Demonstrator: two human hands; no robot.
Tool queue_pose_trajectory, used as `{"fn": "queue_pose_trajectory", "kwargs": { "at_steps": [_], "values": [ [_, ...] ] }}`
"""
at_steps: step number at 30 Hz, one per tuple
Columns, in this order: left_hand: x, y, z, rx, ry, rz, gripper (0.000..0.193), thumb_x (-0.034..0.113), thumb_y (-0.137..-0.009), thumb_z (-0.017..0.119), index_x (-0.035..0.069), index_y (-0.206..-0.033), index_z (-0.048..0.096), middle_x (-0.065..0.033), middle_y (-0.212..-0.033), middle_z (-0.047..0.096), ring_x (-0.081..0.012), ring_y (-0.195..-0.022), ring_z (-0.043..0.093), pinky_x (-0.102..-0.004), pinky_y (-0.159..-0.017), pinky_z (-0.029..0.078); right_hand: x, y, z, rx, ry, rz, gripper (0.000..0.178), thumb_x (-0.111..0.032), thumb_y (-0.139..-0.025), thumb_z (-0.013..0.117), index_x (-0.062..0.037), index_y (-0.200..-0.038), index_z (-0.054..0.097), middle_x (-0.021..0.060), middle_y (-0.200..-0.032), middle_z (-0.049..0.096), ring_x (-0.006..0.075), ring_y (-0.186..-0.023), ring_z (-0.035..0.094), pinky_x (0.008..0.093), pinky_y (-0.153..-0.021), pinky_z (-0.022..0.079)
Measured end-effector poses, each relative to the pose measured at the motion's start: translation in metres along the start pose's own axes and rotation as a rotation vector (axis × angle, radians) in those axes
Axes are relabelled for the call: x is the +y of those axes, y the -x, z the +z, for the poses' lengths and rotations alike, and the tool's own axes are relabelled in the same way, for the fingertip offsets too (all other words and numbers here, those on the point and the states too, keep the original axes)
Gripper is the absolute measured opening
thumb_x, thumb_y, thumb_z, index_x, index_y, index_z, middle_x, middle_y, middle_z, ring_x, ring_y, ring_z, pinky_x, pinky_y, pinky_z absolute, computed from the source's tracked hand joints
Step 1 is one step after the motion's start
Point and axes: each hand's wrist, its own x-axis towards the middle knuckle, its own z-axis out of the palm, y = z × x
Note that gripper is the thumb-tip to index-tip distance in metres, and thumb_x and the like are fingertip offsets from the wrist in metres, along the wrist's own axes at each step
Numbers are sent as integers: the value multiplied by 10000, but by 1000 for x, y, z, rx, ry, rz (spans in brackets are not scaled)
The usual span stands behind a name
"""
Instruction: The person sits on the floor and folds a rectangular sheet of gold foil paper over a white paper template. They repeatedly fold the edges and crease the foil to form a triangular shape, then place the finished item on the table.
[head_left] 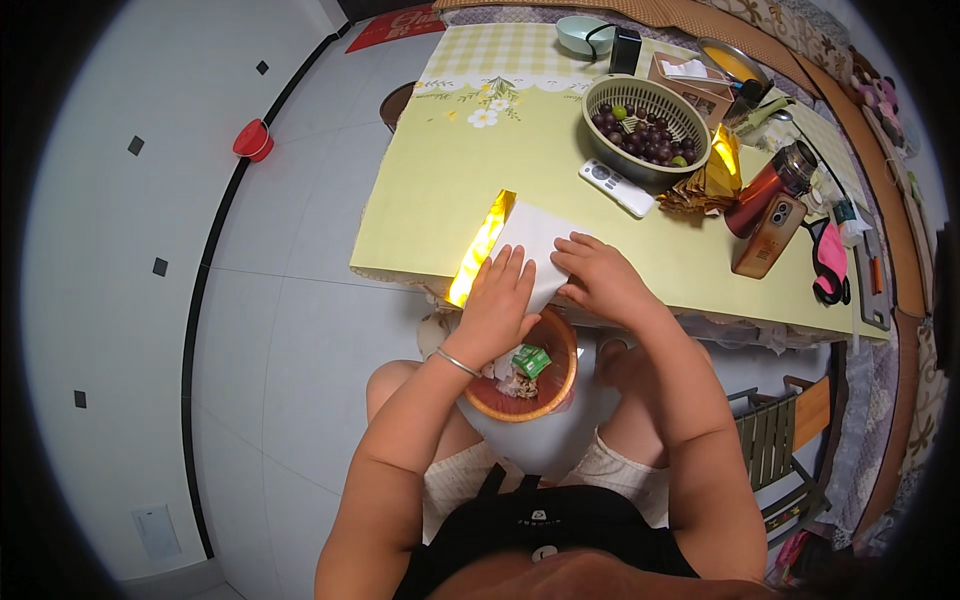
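Observation:
A white sheet of paper (541,236) with a shiny gold foil strip (482,248) along its left side lies at the table's front edge. My left hand (497,303) rests flat on the sheet beside the gold strip, its fingers stretched out. On the sheet's right side sits my right hand (606,280), fingers reaching left and slightly bent, with the thumb apart from them. Both hands press on the paper; part of it is hidden beneath them. A stack of folded gold paper (705,188) stands farther right on the table.
The yellow-green tablecloth (420,190) carries a colander (648,172) of grapes, a white remote control (616,188), a red thermos (768,190), a phone (769,236) and a tissue box (692,92). Below the edge, between my knees, stands a waste bin (560,385) holding rubbish. A folding chair (770,440) is at right.

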Motion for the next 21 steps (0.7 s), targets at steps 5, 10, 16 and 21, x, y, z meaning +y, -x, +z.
{"fn": "queue_pose_trajectory", "kwargs": {
  "at_steps": [5, 10, 16, 21],
  "values": [
    [0, -1, 0, 3, 3, 2, 776, 243, -747, 824, -26, -1388, 480, -266, -1489, 423, -426, -1409, 377, -533, -1163, 304, 2, -1, 1, -1, 13, -2, 485, -126, -769, 766, -19, -1222, 627, 151, -1385, 584, 383, -1322, 503, 445, -1086, 447],
    [0, -1, 0, 4, -48, -6, 747, 229, -758, 811, -14, -1386, 488, -247, -1484, 439, -401, -1403, 398, -536, -1154, 315, 2, -1, 4, 69, 77, -44, 392, -156, -780, 761, -47, -1136, 641, 124, -1310, 623, 364, -1272, 551, 438, -1010, 494],
    [-7, -2, 2, 69, -8, -13, 620, 195, -773, 788, 12, -1320, 562, -200, -1428, 521, -371, -1363, 463, -535, -1120, 361, 6, -1, -2, 58, 104, -27, 314, -179, -792, 749, -38, -1058, 662, 125, -1252, 654, 337, -1221, 592, 419, -992, 505],
    [-10, -1, 3, 119, 1, -3, 559, 185, -771, 785, 12, -1266, 593, -196, -1376, 565, -370, -1330, 498, -531, -1096, 387, 9, 0, -4, 88, 102, -66, 287, -165, -794, 741, -42, -1044, 674, 126, -1253, 656, 335, -1204, 601, 416, -991, 505]
  ]
}}
